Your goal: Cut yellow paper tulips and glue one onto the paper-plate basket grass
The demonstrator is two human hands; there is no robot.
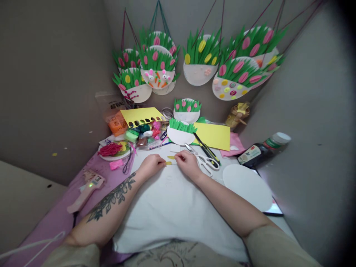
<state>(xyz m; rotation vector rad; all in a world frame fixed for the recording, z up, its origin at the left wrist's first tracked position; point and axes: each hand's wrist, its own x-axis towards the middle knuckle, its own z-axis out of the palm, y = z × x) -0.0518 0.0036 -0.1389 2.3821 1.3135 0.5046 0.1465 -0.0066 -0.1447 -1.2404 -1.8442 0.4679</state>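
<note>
My left hand is closed in a pinch on a small yellow paper piece over the white cloth. Close beside it, my right hand is also pinched, with a second small yellow paper oval at its fingertips. A thin stick-like thing lies just beyond the fingers, too small to name. Right behind the hands stands a half paper plate with green paper grass. White-handled scissors lie next to my right wrist.
Behind the scissors is a black and yellow cutter. Yellow sheets and bagged craft bits lie at the back. A pink glue gun is left, a white disc and dark bottle right. Decorated plates hang above.
</note>
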